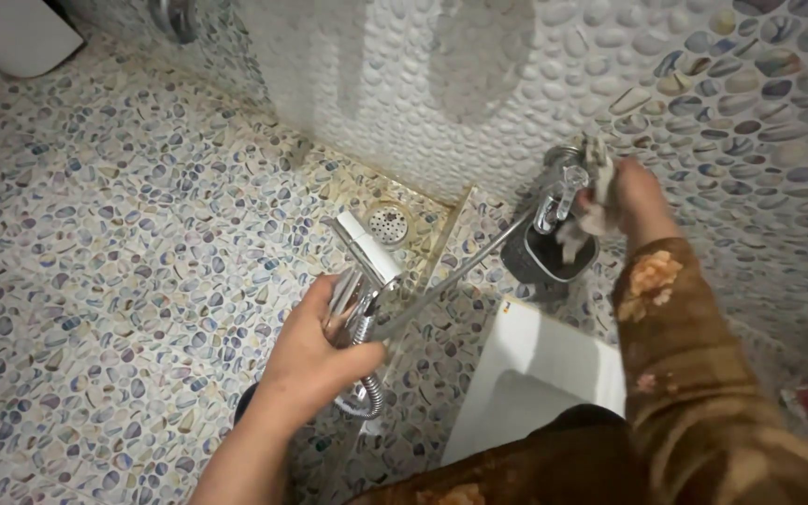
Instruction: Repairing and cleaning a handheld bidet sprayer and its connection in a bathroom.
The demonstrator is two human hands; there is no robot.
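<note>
Chrome hand sprayer is clamped in left hand fingers; right hand fingers grip a cloth over the dark holder.

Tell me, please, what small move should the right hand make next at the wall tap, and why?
Probably rub the cloth on around the chrome tap. The right hand presses the cloth against the tap at the pebble wall, while the left hand holds the chrome spray head and its hose aside, so the tap is free to wipe.
</note>
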